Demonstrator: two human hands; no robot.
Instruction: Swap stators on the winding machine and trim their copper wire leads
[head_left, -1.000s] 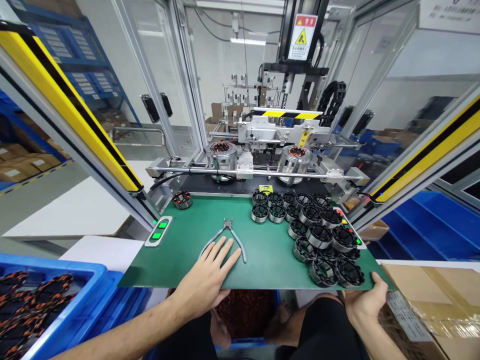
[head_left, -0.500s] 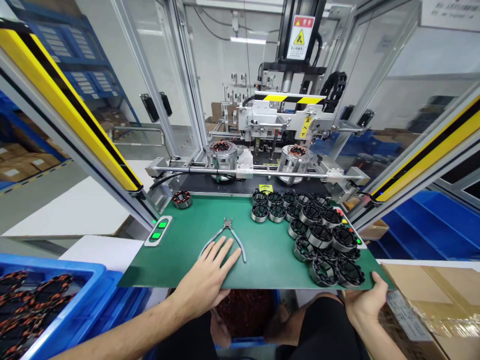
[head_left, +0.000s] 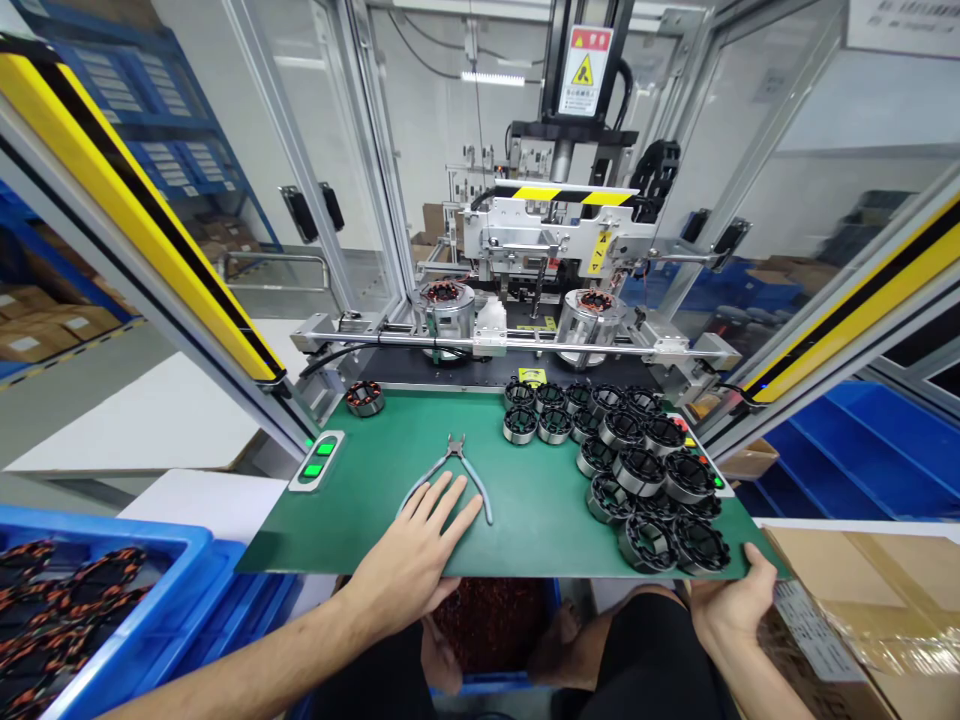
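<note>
My left hand (head_left: 414, 556) lies flat on the green mat (head_left: 375, 500), fingers stretched out, its fingertips just short of the grey-handled cutters (head_left: 452, 465). It holds nothing. My right hand (head_left: 731, 600) curls over the front right corner of the mat's board, thumb on top, fingers hidden beneath. Several black and silver stator rings (head_left: 637, 470) crowd the mat's right side. One copper-wound stator (head_left: 365, 399) sits alone at the back left. Behind the mat, two wound stators sit on round fixtures (head_left: 447, 310) under the machine's head (head_left: 551, 235).
A green two-button panel (head_left: 318, 460) sits at the mat's left edge. Blue bins (head_left: 105, 610) with wound parts stand at lower left, a cardboard box (head_left: 862, 620) at lower right. Yellow light-curtain posts (head_left: 142, 210) flank the machine opening. A bin of copper scrap (head_left: 491, 620) lies below the mat.
The machine's head with the striped bar has slid left and slightly back. Both my hands stay where they were.
</note>
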